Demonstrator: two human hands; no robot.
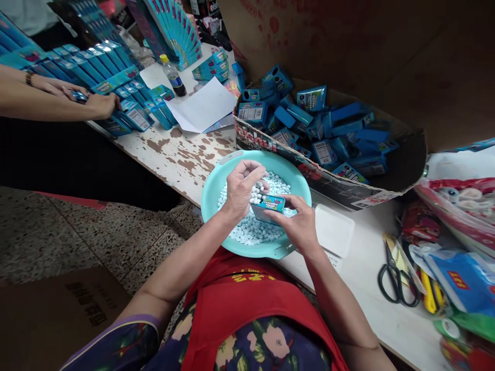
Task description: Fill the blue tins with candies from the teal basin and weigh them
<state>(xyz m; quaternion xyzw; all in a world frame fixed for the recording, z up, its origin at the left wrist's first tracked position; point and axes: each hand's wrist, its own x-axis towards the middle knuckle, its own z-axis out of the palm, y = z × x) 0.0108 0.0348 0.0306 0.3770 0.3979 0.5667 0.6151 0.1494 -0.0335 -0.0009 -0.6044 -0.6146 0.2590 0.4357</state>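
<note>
White candies partly hidden under left hand, blurred

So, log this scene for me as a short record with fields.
Right hand: grips a small printed blue box
Left hand: holds small white rounded pieces at the box's left end
Below hands: round turquoise plastic basin containing more white pieces
Beyond basin: printed cardboard carton of jumbled blue boxes
Far left: another person's hands at rows of blue boxes
Right side: black-handled metal scissors on the worktop
</note>
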